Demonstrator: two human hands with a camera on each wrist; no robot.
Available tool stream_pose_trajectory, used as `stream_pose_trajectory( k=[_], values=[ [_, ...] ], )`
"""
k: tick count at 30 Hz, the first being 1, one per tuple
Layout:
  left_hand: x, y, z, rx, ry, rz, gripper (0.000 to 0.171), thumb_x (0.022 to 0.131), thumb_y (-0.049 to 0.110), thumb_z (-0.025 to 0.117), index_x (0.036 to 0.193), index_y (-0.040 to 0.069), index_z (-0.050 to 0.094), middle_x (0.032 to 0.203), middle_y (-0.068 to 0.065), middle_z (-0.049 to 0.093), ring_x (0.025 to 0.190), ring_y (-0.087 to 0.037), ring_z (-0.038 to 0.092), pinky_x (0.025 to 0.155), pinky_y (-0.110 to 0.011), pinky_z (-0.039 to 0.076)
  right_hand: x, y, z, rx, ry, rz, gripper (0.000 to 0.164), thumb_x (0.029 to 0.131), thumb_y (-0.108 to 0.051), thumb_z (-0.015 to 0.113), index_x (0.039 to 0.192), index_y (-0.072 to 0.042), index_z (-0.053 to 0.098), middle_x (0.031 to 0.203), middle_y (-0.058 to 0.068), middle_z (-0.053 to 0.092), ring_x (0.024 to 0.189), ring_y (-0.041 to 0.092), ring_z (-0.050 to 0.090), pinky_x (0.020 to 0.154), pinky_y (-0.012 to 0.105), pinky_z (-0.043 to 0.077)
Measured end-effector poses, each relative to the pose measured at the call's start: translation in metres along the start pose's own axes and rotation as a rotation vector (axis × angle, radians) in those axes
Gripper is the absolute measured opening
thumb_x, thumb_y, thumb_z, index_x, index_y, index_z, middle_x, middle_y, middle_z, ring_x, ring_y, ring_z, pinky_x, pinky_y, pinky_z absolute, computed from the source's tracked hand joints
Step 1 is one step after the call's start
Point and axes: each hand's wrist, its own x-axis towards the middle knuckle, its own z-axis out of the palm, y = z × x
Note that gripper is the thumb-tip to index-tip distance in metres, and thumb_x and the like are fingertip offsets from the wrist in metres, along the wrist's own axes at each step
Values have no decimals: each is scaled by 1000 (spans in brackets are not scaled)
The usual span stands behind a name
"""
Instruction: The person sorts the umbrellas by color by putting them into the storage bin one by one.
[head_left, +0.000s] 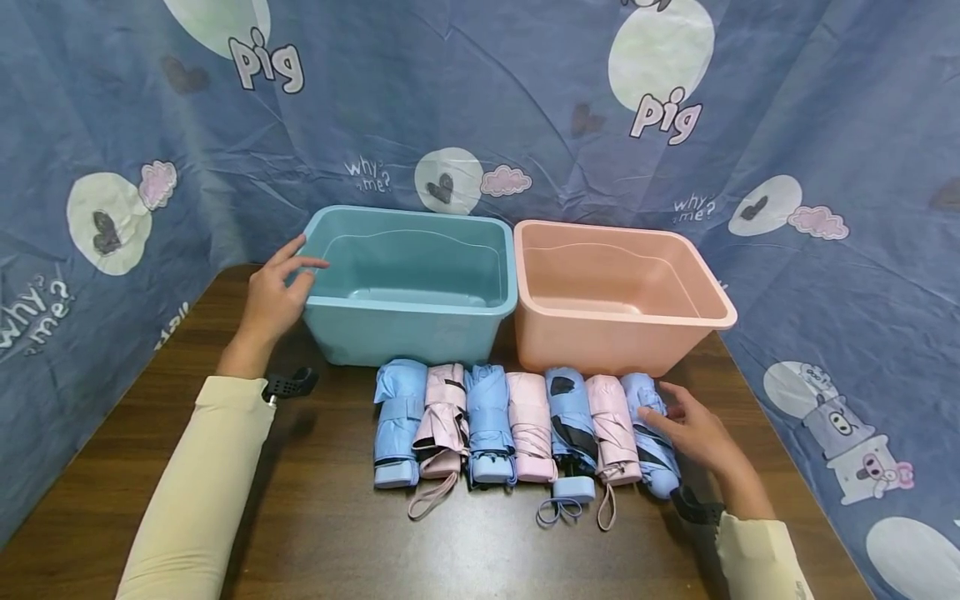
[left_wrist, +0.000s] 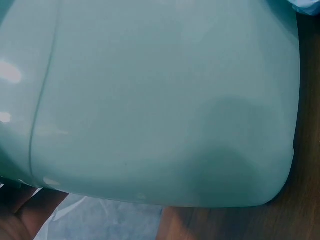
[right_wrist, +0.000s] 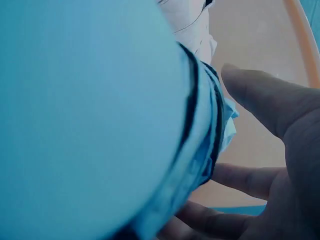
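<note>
A row of several folded umbrellas, blue and pink by turns, lies on the table. At its right end is a blue folded umbrella [head_left: 651, 442] with a rounded handle. My right hand [head_left: 693, 429] reaches over its upper part, the thumb on one side and the fingers on the other. In the right wrist view the umbrella's handle end [right_wrist: 90, 120] looms large, and the thumb [right_wrist: 265, 95] stands spread from the fabric. My left hand [head_left: 276, 293] is at the left rim of the teal bin [head_left: 405, 337], fingers extended; the left wrist view shows mostly the bin wall [left_wrist: 160, 110].
A peach bin [head_left: 600, 342] stands right of the teal one, their rims nearly meeting. Beside the right-end umbrella lies a pink umbrella [head_left: 613, 429] with a loop strap. Behind the brown table [head_left: 337, 542] hangs a blue printed cloth [head_left: 480, 100].
</note>
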Motion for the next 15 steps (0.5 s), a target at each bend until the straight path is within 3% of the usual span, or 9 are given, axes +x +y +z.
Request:
stream_pose_trajectory(
  k=[6, 12, 15],
  values=[
    [0, 2, 1, 6, 9, 5, 32, 96, 15, 45, 109, 2, 72, 150, -7, 41, 134, -33, 40, 67, -37, 28, 7, 3, 2, -35, -2, 3, 85, 86, -55, 63, 144, 0, 35, 95, 13, 60, 83, 24, 54, 66, 33, 42],
    [-2, 3, 0, 21, 21, 8, 32, 96, 15, 45, 108, 3, 72, 149, -7, 42, 114, -32, 51, 53, -30, 26, 9, 4, 3, -32, 3, 0, 84, 85, -54, 65, 142, 2, 38, 90, 11, 58, 80, 23, 52, 64, 32, 41],
    [-1, 4, 1, 20, 24, 8, 33, 95, 15, 44, 107, 2, 72, 149, -7, 43, 112, -33, 51, 52, -29, 25, 10, 5, 2, -5, -1, -2, 84, 85, -52, 66, 141, 3, 38, 89, 11, 56, 78, 23, 51, 62, 32, 42]
  ],
)
